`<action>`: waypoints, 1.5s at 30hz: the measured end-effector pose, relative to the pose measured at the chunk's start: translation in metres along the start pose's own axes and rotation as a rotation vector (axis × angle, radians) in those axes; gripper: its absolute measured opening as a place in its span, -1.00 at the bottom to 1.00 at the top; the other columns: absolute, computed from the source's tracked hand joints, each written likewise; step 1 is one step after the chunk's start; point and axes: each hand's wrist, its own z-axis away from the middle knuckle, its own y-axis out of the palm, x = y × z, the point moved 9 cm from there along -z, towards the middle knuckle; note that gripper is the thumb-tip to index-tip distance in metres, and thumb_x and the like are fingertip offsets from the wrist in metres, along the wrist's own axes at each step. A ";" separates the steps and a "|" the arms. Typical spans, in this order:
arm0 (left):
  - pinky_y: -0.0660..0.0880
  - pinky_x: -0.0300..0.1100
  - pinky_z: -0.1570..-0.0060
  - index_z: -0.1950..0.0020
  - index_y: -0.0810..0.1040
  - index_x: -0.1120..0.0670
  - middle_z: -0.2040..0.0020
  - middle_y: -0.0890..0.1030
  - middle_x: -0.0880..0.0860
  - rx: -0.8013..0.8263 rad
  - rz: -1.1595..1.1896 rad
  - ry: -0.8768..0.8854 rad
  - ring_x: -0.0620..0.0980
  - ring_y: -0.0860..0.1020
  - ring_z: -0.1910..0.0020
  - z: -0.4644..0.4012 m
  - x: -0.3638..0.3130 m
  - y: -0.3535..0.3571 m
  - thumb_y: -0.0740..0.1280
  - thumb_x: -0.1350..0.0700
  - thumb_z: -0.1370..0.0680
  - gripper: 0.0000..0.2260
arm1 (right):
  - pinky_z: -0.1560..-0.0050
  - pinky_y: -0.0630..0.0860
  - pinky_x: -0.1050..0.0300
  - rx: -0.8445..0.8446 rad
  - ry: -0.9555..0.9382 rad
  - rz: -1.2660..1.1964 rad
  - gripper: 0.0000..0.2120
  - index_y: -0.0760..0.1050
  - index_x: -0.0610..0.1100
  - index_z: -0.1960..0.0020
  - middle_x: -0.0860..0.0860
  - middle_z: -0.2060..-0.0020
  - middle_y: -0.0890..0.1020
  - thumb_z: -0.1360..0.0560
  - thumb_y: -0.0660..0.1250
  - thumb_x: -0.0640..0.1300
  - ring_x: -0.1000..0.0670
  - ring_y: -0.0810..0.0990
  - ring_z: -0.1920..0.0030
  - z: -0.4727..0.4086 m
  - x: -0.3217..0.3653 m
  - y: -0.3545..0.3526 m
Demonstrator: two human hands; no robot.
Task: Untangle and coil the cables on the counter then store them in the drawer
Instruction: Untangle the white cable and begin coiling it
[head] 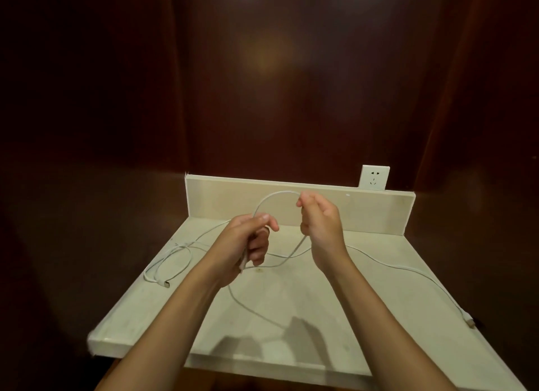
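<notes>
While raised, both hands pinch cable

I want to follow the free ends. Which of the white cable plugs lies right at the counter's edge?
The plug at the right edge of the counter. The other loose plug lies on the left, further in, by a loose coil.
</notes>
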 end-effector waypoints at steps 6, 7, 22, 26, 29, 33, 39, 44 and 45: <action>0.07 -0.31 0.51 0.19 0.64 0.20 0.51 0.13 -0.04 0.199 0.105 -0.007 -0.12 0.08 0.56 0.009 -0.001 0.016 0.28 -0.18 -0.55 -0.55 | 0.39 0.27 0.24 -0.095 -0.152 0.168 -0.74 0.62 -0.12 0.26 0.03 0.48 0.31 -0.57 0.36 -0.06 0.10 0.25 0.44 -0.016 0.041 -0.028; 0.08 -0.29 0.51 0.14 0.67 0.22 0.51 0.13 -0.03 0.195 0.059 0.004 -0.10 0.08 0.56 0.009 -0.005 0.017 0.25 -0.19 -0.59 -0.51 | 0.36 0.33 0.26 -0.092 -0.167 0.194 -0.75 0.64 -0.16 0.25 0.02 0.50 0.35 -0.56 0.38 -0.07 0.11 0.30 0.44 -0.018 0.045 -0.031; 0.22 -0.23 0.46 -0.16 0.67 0.24 0.42 0.29 0.07 0.255 -0.160 -0.057 -0.05 0.22 0.49 -0.009 -0.002 0.034 0.08 0.03 -0.71 -0.58 | 0.29 0.36 0.36 0.215 -0.136 0.363 -0.81 0.71 -0.09 0.14 0.17 0.48 0.51 -0.57 0.35 -0.17 0.20 0.44 0.38 -0.011 0.041 -0.021; 0.09 -0.26 0.48 -0.14 0.68 0.15 0.38 0.21 0.02 0.269 -0.152 -0.145 -0.08 0.13 0.47 -0.010 0.006 0.035 0.14 -0.14 -0.65 -0.55 | 0.33 0.32 0.24 0.261 -0.168 0.404 -0.85 0.72 -0.12 0.13 0.13 0.50 0.48 -0.54 0.39 -0.20 0.13 0.35 0.41 -0.013 0.044 -0.019; 0.00 -0.26 0.50 0.00 0.71 0.15 0.42 0.08 0.01 0.282 -0.170 -0.198 -0.07 0.04 0.49 -0.008 0.012 0.041 0.13 -0.26 -0.59 -0.44 | 0.38 0.30 0.28 0.279 -0.164 0.400 -0.87 0.72 -0.15 0.15 0.10 0.49 0.52 -0.52 0.42 -0.19 0.16 0.35 0.44 -0.014 0.043 -0.017; 0.04 -0.29 0.52 0.00 0.71 0.21 0.48 0.11 0.00 0.212 -0.160 -0.140 -0.08 0.07 0.53 -0.012 0.013 0.042 0.09 -0.18 -0.67 -0.45 | 0.36 0.35 0.31 0.239 -0.123 0.375 -0.88 0.71 -0.19 0.16 0.10 0.49 0.54 -0.50 0.45 -0.17 0.15 0.39 0.44 -0.017 0.034 -0.021; 0.65 -0.09 0.25 -0.33 0.56 0.14 0.14 0.69 0.11 -0.328 -0.096 0.082 0.05 0.67 0.31 -0.025 -0.010 -0.011 0.06 -0.03 -0.73 -0.61 | 0.27 0.37 0.19 0.138 0.029 0.303 -0.82 0.73 -0.09 0.21 -0.01 0.55 0.45 -0.51 0.44 -0.05 0.11 0.37 0.47 -0.013 -0.001 -0.035; 0.54 0.11 -0.22 -0.33 0.52 0.13 -0.21 0.66 0.12 -0.350 0.673 0.101 0.10 0.67 -0.16 -0.025 -0.007 -0.018 0.00 -0.07 -0.73 -0.58 | 0.29 0.40 0.32 0.175 0.086 0.244 -0.82 0.71 -0.17 0.20 -0.09 0.49 0.55 -0.52 0.42 -0.12 0.08 0.52 0.43 0.001 -0.021 -0.030; 0.54 0.14 -0.22 -0.30 0.53 0.14 -0.19 0.67 0.11 -0.352 0.779 0.105 0.09 0.67 -0.14 -0.024 -0.010 -0.019 0.00 -0.08 -0.73 -0.57 | 0.27 0.41 0.32 0.175 0.099 0.236 -0.81 0.71 -0.20 0.19 0.01 0.53 0.53 -0.52 0.42 -0.13 0.03 0.55 0.41 0.003 -0.025 -0.030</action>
